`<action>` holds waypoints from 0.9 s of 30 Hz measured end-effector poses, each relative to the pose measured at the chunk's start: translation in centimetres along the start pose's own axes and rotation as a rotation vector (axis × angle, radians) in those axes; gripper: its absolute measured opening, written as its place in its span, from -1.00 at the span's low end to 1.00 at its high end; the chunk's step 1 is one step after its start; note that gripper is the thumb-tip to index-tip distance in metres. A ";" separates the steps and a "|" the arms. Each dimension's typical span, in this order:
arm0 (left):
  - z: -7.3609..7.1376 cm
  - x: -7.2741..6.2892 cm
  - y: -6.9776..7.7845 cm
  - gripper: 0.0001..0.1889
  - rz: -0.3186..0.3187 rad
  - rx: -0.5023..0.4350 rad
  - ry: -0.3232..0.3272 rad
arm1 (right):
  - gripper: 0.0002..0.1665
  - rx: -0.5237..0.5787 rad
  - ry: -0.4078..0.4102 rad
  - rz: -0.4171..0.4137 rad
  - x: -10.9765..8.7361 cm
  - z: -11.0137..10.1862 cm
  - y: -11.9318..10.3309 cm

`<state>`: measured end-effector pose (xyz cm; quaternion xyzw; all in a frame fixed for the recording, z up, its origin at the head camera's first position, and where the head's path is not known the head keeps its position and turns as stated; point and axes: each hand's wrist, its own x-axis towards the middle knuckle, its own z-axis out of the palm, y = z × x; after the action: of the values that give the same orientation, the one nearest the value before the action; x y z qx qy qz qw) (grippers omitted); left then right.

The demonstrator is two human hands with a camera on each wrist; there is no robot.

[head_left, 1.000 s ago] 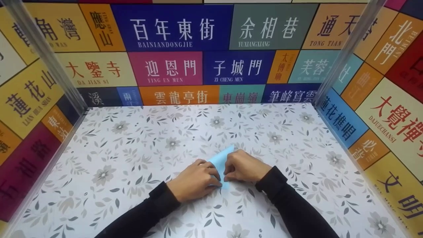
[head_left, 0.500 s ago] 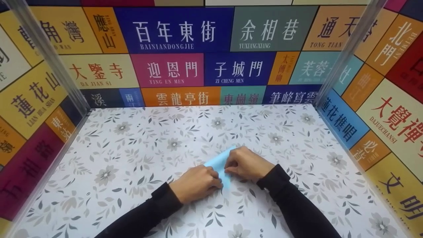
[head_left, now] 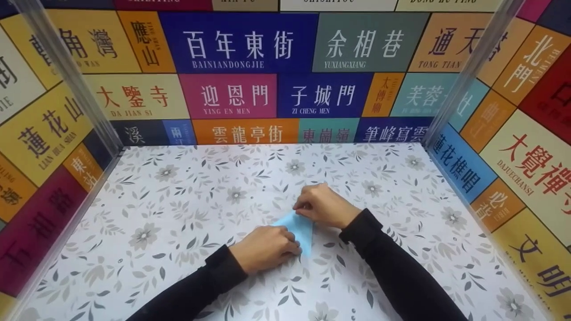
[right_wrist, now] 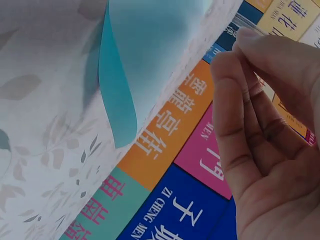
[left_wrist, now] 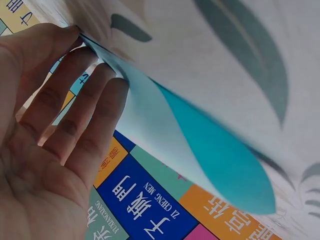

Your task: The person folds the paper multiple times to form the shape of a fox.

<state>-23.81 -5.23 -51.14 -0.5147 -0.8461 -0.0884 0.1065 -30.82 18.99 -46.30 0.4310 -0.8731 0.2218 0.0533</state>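
A folded sheet of light blue paper (head_left: 301,228) lies on the floral table. One curved flap (left_wrist: 215,145) of it shows a deeper turquoise and stands up from the surface in both wrist views. My left hand (head_left: 266,248) rests at the paper's left side, its gently bent fingertips pressing the sheet near the edge. My right hand (head_left: 329,206) hovers by the paper's upper corner. In the right wrist view the thumb and fingertips of that hand (right_wrist: 265,125) meet, with nothing visible between them, and the paper (right_wrist: 155,50) appears apart from them.
White cloth with grey flowers and leaves covers the table (head_left: 200,178). Colourful sign-patterned panels (head_left: 236,40) stand along the back and both sides. Clear corner posts (head_left: 461,67) rise at the back left and back right.
My right hand has moved up and slightly left, from the paper's right side to its upper corner. My left hand stays in nearly the same place. The paper's visible outline has become shorter at the top.
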 end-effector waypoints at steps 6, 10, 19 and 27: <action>0.0 0.0 -0.2 -0.90 0.006 -0.030 -0.011 | -0.86 0.015 -0.079 -0.040 1.5 0.8 0.2; 0.1 0.1 -0.3 -0.88 0.009 -0.054 -0.020 | -0.88 0.021 -0.102 -0.076 2.2 1.2 0.6; 0.1 0.0 -0.6 -0.84 0.009 -0.099 -0.027 | -0.87 0.041 -0.141 -0.109 3.1 2.2 1.3; 0.5 -0.1 -0.8 -0.87 0.017 -0.076 -0.010 | -0.91 0.023 -0.141 -0.098 3.4 3.0 2.0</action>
<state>-24.49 -5.57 -51.72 -0.5260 -0.8383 -0.1170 0.0833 -34.18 16.21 -48.71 0.4882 -0.8500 0.1980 -0.0025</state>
